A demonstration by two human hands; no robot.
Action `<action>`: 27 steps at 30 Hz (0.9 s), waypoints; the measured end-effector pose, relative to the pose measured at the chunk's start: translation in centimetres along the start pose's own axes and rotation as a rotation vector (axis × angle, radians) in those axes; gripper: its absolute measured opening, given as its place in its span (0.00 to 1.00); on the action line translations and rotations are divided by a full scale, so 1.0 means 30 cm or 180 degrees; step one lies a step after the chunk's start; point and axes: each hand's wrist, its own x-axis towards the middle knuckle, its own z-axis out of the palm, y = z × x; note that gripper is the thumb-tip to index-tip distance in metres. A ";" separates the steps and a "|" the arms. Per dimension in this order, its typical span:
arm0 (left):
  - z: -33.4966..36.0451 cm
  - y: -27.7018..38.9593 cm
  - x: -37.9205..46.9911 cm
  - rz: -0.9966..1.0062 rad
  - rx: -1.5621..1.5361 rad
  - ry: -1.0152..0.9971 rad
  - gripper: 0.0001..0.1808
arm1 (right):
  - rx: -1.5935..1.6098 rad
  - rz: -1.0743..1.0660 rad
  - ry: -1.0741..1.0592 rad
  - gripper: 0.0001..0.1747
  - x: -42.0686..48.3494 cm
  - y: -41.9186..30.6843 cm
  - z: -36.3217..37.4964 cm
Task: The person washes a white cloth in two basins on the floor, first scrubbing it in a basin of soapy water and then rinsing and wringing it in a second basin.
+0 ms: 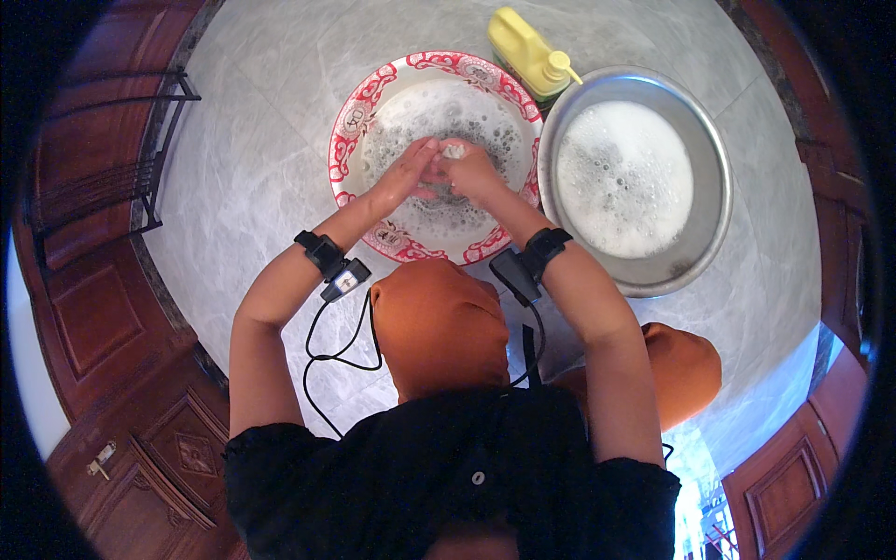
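Observation:
Over a white basin with a red patterned rim (pixel 344 150), filled with sudsy water (pixel 420 105), my two hands meet near its middle. My left hand (pixel 408 171) reaches in from the left, its fingers touching the other hand. Foam clings to my right hand (pixel 470 168), whose fingers are curled. Whether anything lies between the hands cannot be told. To the right, close beside this basin, stands a metal basin (pixel 710 182) holding white foam (pixel 630 175). A yellow plastic jug with a pump top (pixel 525 49) stands behind and between the two basins.
Both basins rest on a grey marbled tile floor (pixel 245 154). A black metal rack (pixel 157 154) is at the left, by dark red wooden panelling. Black cables (pixel 306 378) run from devices strapped to my forearms. My knees in orange cloth (pixel 441 329) are just below the basins.

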 end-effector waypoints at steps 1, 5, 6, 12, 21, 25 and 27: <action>0.019 0.015 -0.006 -0.0172 -0.0111 -0.0056 0.37 | -0.0675 -0.0336 0.0054 0.14 0.011 0.011 0.000; 0.022 0.058 -0.024 -0.0647 -0.0394 -0.0092 0.46 | -0.2048 -0.0760 0.0316 0.20 -0.008 -0.012 0.065; 0.030 0.074 -0.025 -0.0645 -0.0386 -0.0110 0.46 | -0.2046 -0.0758 0.0336 0.20 0.001 -0.001 0.060; 0.061 0.122 -0.039 -0.0749 -0.0414 0.0028 0.55 | -0.2884 -0.0612 0.0332 0.22 -0.037 -0.029 0.083; 0.136 0.155 0.014 -0.0722 -0.0628 0.0152 0.42 | -0.3247 -0.1908 0.0341 0.15 -0.044 -0.028 0.063; 0.171 0.149 0.029 -0.0625 -0.1032 0.0406 0.18 | -0.2618 -0.1913 0.0673 0.14 -0.066 -0.026 0.058; 0.188 0.150 0.034 -0.0615 -0.1090 0.0587 0.14 | -0.2359 -0.1957 0.0822 0.13 -0.067 -0.029 0.050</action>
